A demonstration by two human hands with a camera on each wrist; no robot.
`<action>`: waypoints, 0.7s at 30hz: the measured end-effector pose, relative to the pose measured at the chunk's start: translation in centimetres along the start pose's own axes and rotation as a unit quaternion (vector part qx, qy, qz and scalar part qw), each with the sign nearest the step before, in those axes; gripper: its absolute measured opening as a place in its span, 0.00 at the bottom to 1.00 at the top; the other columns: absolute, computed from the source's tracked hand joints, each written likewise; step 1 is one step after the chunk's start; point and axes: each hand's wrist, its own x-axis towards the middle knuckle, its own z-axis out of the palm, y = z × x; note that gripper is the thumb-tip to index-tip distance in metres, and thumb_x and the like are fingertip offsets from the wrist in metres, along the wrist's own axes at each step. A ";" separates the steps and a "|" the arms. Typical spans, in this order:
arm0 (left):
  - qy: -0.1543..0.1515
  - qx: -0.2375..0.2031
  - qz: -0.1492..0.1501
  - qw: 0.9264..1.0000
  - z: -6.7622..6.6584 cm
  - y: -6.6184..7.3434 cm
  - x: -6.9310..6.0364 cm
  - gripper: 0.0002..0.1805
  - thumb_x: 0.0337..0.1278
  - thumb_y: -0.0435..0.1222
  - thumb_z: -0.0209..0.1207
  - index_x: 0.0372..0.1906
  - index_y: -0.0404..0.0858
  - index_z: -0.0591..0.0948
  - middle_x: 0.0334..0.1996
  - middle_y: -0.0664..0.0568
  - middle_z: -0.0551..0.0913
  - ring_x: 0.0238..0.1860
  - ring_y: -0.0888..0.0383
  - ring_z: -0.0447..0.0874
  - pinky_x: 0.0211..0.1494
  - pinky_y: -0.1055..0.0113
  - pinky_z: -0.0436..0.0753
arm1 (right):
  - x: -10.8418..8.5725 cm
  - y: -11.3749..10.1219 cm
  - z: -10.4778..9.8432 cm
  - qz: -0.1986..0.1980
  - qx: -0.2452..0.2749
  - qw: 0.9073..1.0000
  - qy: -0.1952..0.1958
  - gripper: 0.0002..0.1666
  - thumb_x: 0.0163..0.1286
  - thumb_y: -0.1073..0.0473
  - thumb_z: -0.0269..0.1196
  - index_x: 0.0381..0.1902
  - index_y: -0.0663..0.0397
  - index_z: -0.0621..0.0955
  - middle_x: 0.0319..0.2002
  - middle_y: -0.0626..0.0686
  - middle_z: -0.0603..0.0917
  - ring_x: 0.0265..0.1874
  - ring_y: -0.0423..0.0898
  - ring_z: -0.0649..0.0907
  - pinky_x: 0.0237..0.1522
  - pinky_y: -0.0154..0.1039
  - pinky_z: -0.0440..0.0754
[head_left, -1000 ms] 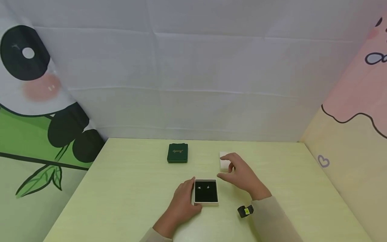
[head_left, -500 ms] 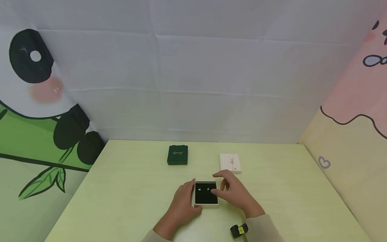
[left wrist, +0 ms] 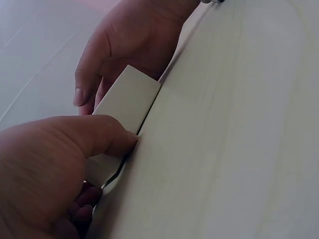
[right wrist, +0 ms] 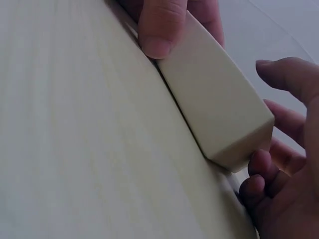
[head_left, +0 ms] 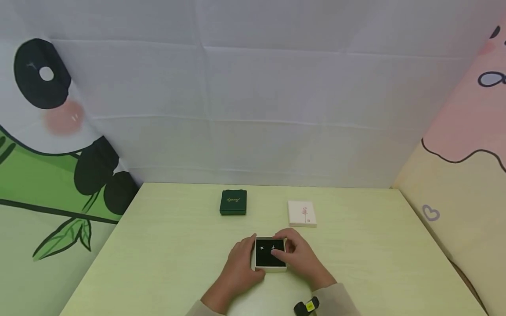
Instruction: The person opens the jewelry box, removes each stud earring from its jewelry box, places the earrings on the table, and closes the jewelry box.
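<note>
Two hands flank the open box [head_left: 270, 269] at the lower centre of the frame. The left hand [head_left: 239, 264] grips it, thumb on the near wall and fingers along the left side. The right hand [head_left: 303, 259] has its thumb and first finger parted over the right half, with nothing visibly pinched; its lower fingers touch the end wall in the right wrist view. Open side up, the box lies flat on the table [head_left: 138, 263], near wall level across the frame; it looks almost square from above, so no long axis stands out. It is probably light, stiff card, smooth enough to slip, and best held low by opposite walls. On its black pad [head_left: 269, 260], likely soft, the left star [head_left: 262, 248] and right star [head_left: 272, 247] sit in a sideways row; both look tiny, hard and fragile, better taken by the edges with fingertips. Farther off, right of centre, lies a white box [head_left: 302, 213]; beyond and left, a green box [head_left: 233, 202], its lettering upside down.
</note>
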 end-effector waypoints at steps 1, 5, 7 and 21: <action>0.002 0.001 0.000 1.000 0.0 0.0 0.0 0.53 0.39 0.37 0.72 0.76 0.30 0.64 0.68 0.42 0.73 0.67 0.43 0.69 0.70 0.43 0.67 | 0.0 0.1 0.1 -0.003 0.007 1.000 0.006 0.19 0.63 0.63 0.74 0.51 0.51 0.84 0.47 0.54 0.81 0.26 0.40 0.71 0.29 0.31 0.70; 0.009 0.002 0.001 1.000 0.1 0.1 0.0 0.52 0.39 0.38 0.72 0.76 0.31 0.65 0.68 0.42 0.73 0.67 0.43 0.70 0.70 0.44 0.68 | -0.1 0.3 0.3 -0.019 0.016 1.000 0.016 0.17 0.63 0.61 0.75 0.49 0.49 0.86 0.53 0.50 0.82 0.27 0.40 0.73 0.30 0.32 0.72; 0.009 0.002 0.001 1.000 0.1 0.1 0.1 0.52 0.40 0.38 0.72 0.76 0.31 0.64 0.68 0.42 0.73 0.67 0.43 0.69 0.70 0.44 0.67 | -0.1 0.5 0.3 -0.020 0.012 1.000 0.015 0.16 0.63 0.60 0.75 0.49 0.47 0.86 0.54 0.49 0.81 0.27 0.40 0.73 0.31 0.32 0.73; -0.001 0.005 0.002 1.000 0.1 0.3 0.0 0.52 0.42 0.39 0.72 0.76 0.30 0.64 0.69 0.42 0.72 0.68 0.43 0.69 0.70 0.44 0.68 | -0.2 0.5 0.3 -0.013 -0.046 0.999 0.018 0.14 0.64 0.60 0.74 0.48 0.49 0.88 0.54 0.46 0.81 0.28 0.38 0.75 0.33 0.33 0.75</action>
